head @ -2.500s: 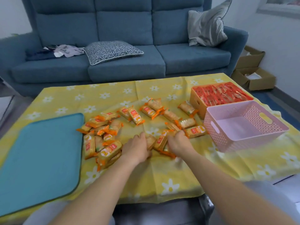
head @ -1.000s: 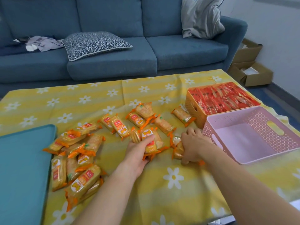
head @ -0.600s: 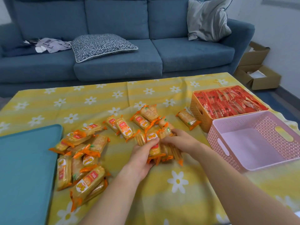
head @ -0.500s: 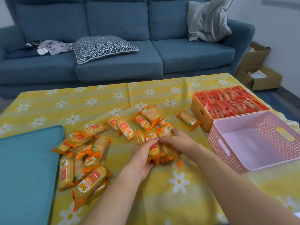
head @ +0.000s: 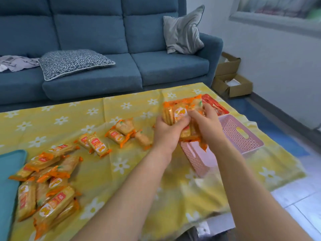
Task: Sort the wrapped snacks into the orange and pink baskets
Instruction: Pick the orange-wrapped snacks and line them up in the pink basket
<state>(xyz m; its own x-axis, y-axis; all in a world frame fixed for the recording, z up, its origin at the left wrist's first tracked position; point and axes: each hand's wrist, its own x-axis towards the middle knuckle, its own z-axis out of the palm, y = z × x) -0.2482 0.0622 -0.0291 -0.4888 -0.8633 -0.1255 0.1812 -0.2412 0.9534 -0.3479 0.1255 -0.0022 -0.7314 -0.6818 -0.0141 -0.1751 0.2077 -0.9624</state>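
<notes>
1. A yellow flowered cloth [head: 139, 173] covers the table, with a teal mat [head: 7, 188] at its left edge
2. Behind stands a blue sofa [head: 104, 32]; cardboard boxes [head: 231, 82] sit on the floor to the right
3. The orange basket [head: 224, 112] holds red packs [head: 214, 105]; the pink basket [head: 231, 129] is beside it, nearer
4. The left hand [head: 166, 133] and right hand [head: 206, 126] clasp a bundle of snacks [head: 180, 113] held up before the baskets
5. Loose snacks [head: 46, 188] lie on the cloth

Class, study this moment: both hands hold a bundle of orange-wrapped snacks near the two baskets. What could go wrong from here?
1. The left hand and right hand squeeze a loose bundle between them; a packet may slip onto the cloth.
2. The bundle hangs near the orange basket of red snacks, so it could land there rather than in the pink basket.
</notes>
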